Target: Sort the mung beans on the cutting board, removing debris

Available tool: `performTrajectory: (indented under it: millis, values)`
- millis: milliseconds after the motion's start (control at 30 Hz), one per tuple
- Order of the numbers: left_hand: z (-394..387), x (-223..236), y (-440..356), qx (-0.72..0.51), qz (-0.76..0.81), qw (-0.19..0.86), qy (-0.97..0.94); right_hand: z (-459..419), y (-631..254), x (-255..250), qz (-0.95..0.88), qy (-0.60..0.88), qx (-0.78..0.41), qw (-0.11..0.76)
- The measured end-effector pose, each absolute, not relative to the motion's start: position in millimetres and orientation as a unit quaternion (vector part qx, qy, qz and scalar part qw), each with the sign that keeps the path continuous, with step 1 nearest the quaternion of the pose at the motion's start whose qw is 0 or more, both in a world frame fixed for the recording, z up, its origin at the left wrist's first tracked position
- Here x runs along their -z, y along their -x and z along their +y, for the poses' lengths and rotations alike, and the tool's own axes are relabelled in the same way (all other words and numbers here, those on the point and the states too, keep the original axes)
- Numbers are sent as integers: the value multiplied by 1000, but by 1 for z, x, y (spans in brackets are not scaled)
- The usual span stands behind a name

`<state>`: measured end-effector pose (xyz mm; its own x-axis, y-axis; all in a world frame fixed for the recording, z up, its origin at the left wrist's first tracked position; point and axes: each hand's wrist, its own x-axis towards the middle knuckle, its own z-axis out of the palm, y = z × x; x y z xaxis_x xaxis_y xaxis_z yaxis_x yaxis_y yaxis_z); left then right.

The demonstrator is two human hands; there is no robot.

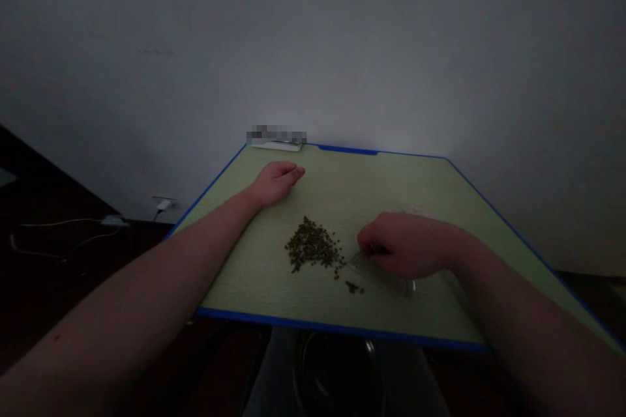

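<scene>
Bare left forearm (122, 287) and right forearm (533, 332) reaching in from the lower corners over a pale green cutting board (342, 328) with a blue edge. Nearer the heap of dark-green seeds (313, 246), the right hand (403, 244), fingertips bunched downward against a clear plastic tray (384, 279); any pinched seed hidden, impossible to tell. Seeds just beside those fingertips at nine o'clock, long axis running ten to four. Left hand (276, 182) at the heap's eleven o'clock, fingers loosely curled together, apparently empty.
</scene>
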<state>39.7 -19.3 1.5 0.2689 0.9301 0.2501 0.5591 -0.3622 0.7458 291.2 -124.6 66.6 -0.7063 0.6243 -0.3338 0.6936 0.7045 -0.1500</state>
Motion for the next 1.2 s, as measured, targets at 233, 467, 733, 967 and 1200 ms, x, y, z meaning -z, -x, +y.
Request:
performTrajectory:
  millis: [233, 467, 733, 967, 1200]
  values:
    - [-18, 0, -39, -353, 489, 277, -748, -122, -291, -65, 917, -360, 122, 120]
    - [-21, -3, -40, -346, 494, 280, -747, -122, -290, -64, 924, -338, 142, 112]
    - [-18, -1, -39, -343, 494, 274, -750, -123, -288, -60, 923, -333, 160, 111]
    - [-19, -1, -40, -344, 495, 275, -749, -125, -285, -58, 924, -339, 144, 106]
    - [-19, 0, -39, -346, 492, 281, -748, -123, -289, -63, 916, -357, 132, 125]
